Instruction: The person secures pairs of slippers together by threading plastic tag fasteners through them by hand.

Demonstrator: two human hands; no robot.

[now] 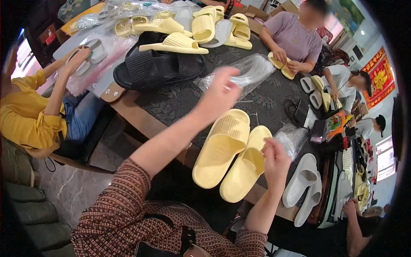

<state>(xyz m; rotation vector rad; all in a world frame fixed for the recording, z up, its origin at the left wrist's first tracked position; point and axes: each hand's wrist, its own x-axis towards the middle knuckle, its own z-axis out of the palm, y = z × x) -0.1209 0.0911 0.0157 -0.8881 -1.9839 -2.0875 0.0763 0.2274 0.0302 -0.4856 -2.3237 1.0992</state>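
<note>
A pair of pale yellow slide slippers lies at the table's near edge, in front of me. The left slipper (pixel 220 150) and the right slipper (pixel 245 169) sit side by side, toes pointing away. My left hand (pixel 220 94) is raised beyond the left slipper, by a clear plastic bag bundle (pixel 253 73); its fingers are bent but smeared by motion. Close beside the right slipper's strap is my right hand (pixel 276 159), fingers pinched together. Whatever may be between those fingertips is too small to make out. Thin clear strands (pixel 245 101) lie on the dark cloth near my left hand.
Black slippers (pixel 158 70) and a heap of yellow slippers (pixel 203 28) lie at the far left. Grey slippers (pixel 302 184) rest to my right, near crumpled plastic (pixel 291 141). Co-workers handle slippers at the left (pixel 34 115) and across the table (pixel 295 36).
</note>
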